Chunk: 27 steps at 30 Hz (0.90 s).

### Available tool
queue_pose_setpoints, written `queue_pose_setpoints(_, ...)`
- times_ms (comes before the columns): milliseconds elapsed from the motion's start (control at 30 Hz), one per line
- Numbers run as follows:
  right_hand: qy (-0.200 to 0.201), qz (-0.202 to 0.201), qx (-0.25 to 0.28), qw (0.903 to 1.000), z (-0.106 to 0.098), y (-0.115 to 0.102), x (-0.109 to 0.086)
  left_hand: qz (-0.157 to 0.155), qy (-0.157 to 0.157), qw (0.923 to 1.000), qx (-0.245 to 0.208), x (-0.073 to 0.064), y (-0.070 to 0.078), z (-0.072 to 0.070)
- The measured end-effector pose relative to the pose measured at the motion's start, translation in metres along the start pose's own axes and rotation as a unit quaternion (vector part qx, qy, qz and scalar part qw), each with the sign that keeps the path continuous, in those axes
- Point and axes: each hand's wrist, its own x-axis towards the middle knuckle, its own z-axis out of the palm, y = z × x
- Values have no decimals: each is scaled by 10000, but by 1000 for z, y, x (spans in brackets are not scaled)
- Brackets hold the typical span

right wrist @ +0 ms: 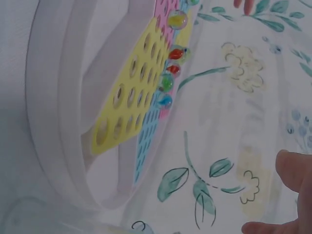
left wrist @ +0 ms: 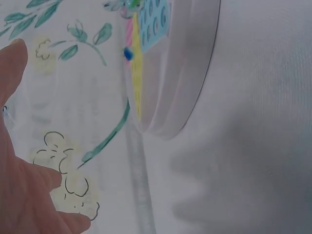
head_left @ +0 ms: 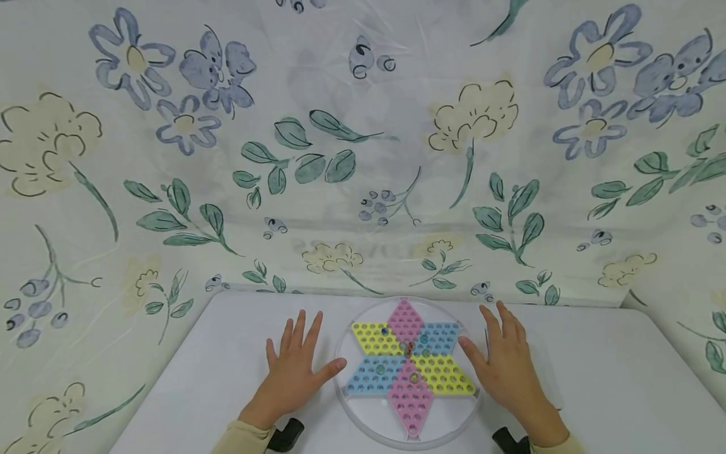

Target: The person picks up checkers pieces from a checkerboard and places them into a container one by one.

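Chinese checkers board [head_left: 407, 366], six-pointed, in pink, yellow and light-blue rhombic sections, seated in a round white tray [right wrist: 44, 122] on the white surface [head_left: 601, 378]. I see it lying between my two grips, both of them bare hands. The left grip [head_left: 295, 369], at the left of the tray, is spread wide, its back toward the head camera, fingers extended forward and thumb directed at the rim. The right grip [head_left: 507, 362], on the opposite side, likewise has its fingers extended, with the thumb angled toward the upper right light-blue section. In the head view the thumb tips appear close to the tray's edge; in the wrist views I find both grips raised and apart from the board.

Contents of the tray: the pitted board bears several glass marbles. A dark blue marble [head_left: 384, 331] sits in the upper left yellow section; a pale blue marble [head_left: 423, 339] in the upper right light-blue section, a green marble [right wrist: 166, 83] near it. Around the centre is a small cluster that includes a red marble [right wrist: 173, 69]. A yellow-cored marble [head_left: 414, 378] occupies the lower pink section, and a greenish marble [head_left: 380, 370] the lower left light-blue one. Beside the tray, a transparent curved item [right wrist: 48, 222] is only partly visible to me; I cannot tell what it is. Behind the surface hangs a flower-printed sheet [head_left: 317, 214].
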Motion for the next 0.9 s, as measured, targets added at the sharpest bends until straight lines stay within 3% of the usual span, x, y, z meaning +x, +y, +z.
queue_pose_setpoints(367, -53, -53, 139, 9999, 13, -15, 1, 4, -216, 9986, -490, -2, 8, 21)
queue_pose_setpoints(900, -189, -2, 349, 9992, 34, -30, 4, -258, -447, 9964, -667, -3, 13, 42)
